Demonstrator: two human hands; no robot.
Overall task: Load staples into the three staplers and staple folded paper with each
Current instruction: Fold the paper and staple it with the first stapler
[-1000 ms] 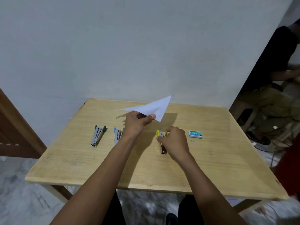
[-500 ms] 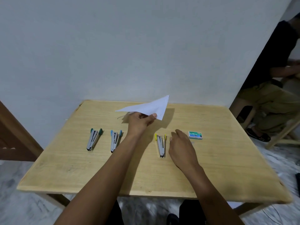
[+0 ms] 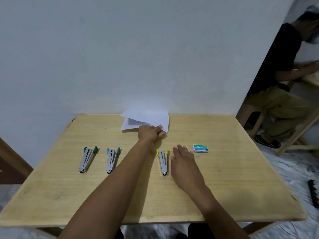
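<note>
Creased white paper (image 3: 151,118) lowered, wooden table (image 3: 233,187)

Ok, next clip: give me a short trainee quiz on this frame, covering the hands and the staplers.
1. Multiple choice: what does the left hand pinch? A. the folded paper B. a stapler C. nothing
2. True or false: the right hand lies open beside the yellow-tipped stapler.
3. Count: besides that one, how many more staplers lie on the table?

Key: 1 A. 2 true. 3 two, the green-tipped stapler and the blue-tipped stapler.
</note>
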